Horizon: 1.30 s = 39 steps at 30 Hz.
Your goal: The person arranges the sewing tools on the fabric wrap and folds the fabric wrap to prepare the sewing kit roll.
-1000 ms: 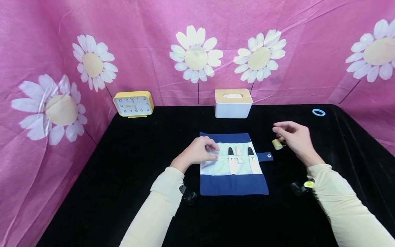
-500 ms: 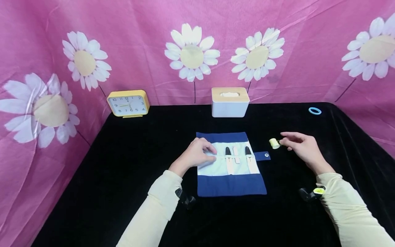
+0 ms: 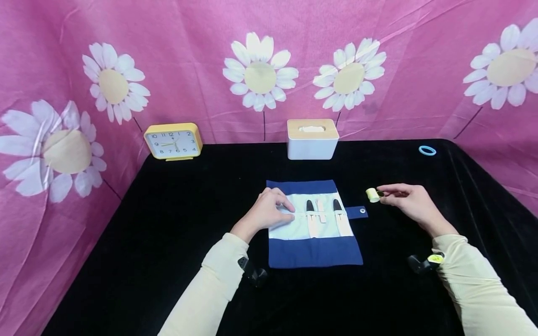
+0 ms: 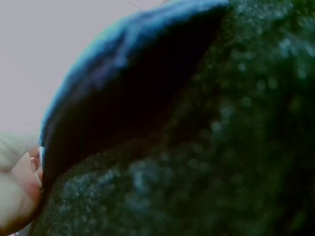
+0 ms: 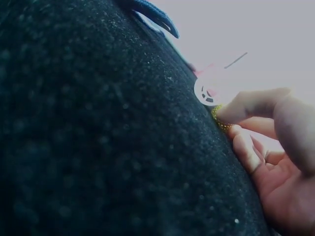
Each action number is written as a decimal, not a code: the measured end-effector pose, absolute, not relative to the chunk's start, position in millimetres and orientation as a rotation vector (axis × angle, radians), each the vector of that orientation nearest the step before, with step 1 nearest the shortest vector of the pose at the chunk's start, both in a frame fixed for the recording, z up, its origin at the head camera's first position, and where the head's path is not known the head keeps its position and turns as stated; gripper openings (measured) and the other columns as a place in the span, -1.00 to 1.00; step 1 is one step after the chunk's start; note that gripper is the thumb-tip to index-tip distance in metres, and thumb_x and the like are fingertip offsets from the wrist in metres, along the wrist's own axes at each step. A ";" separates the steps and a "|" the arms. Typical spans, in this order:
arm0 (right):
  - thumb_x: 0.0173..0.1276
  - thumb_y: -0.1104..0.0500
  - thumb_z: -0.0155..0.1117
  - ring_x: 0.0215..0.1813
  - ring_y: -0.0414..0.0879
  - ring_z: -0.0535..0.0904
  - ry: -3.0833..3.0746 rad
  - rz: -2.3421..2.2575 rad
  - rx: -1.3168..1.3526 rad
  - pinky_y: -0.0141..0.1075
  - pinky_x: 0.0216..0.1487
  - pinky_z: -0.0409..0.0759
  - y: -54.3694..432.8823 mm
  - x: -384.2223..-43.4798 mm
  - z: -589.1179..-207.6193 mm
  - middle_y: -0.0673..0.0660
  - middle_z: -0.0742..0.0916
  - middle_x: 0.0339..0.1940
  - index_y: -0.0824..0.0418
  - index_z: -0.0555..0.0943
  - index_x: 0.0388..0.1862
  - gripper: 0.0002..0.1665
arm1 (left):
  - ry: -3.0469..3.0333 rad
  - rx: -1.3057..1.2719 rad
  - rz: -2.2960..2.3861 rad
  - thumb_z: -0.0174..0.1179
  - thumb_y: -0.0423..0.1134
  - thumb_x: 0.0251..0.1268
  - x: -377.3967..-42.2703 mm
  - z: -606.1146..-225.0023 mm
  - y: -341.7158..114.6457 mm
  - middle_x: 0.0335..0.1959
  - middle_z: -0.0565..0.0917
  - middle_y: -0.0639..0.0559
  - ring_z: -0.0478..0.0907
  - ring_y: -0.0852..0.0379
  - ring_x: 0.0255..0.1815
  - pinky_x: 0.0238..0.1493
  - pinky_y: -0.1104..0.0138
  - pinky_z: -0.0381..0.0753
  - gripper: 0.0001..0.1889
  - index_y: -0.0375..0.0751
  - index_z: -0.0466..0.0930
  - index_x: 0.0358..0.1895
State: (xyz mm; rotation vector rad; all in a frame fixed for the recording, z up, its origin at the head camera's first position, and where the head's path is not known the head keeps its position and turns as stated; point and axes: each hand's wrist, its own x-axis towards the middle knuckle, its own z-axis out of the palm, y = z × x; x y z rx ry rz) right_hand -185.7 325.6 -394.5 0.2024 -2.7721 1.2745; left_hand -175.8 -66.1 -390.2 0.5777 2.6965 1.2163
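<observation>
An opened blue fabric pouch [image 3: 315, 253] with a pale lining lies in front of me. Two slim dark-topped tools [image 3: 311, 218] and a small pinkish piece [image 3: 321, 211] are tucked under its white band. My left hand [image 3: 269, 209] rests at the pouch's left side, fingers bent, with a gap between thumb and fingertips. Beyond the pouch's snap tab [image 3: 358, 212], my right hand [image 3: 405, 203] pinches a gold dimpled thimble [image 5: 222, 118] between thumb and fingers. Beside those fingertips, a spool of pale yellow thread [image 3: 372, 195] lies on its side; its white end shows in the right wrist view.
A yellow alarm clock [image 3: 173, 142] stands at the back left of the black-covered table [image 3: 201, 196]. Behind the pouch is a tissue box [image 3: 313, 141] with a wooden lid. A light blue ring [image 3: 427, 150] lies at the back right. A pink flowered curtain [image 3: 189, 70] encloses the far side.
My right hand has moved from above the spool to its right side, and its fingers have closed on the thimble. The left hand holds its place on the pouch. The head view has shifted slightly.
</observation>
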 end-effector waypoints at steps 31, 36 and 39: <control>0.26 0.13 0.48 -0.54 -0.42 0.57 -2.585 1.366 -0.097 -0.52 -0.46 0.55 301.6 -182.3 -375.6 -0.48 0.65 -0.56 0.34 0.70 -0.08 -0.65 | 2.749 0.576 1.238 0.43 -0.30 0.03 -172.7 -393.7 -61.7 -0.06 0.65 0.09 0.35 0.08 0.06 0.13 0.20 0.28 -0.96 -0.09 0.81 -0.41; 0.27 0.11 0.48 -0.51 -0.44 0.57 -2.599 1.349 -0.017 -0.51 -0.46 0.56 275.1 -179.8 -357.1 -0.47 0.65 -0.55 0.42 0.67 -0.01 -0.55 | 2.759 0.604 1.242 0.44 -0.29 0.01 -172.2 -394.0 -61.3 -0.08 0.66 0.09 0.36 0.08 0.04 0.12 0.22 0.26 -0.95 -0.11 0.80 -0.41; 0.27 0.09 0.49 -0.50 -0.40 0.55 -2.646 1.335 0.054 -0.46 -0.47 0.56 255.7 -179.5 -347.9 -0.45 0.65 -0.53 0.38 0.69 -0.01 -0.56 | 2.769 0.623 1.235 0.44 -0.29 0.02 -172.2 -394.3 -62.0 -0.11 0.68 0.09 0.37 0.09 0.02 0.12 0.22 0.26 -0.95 -0.10 0.80 -0.41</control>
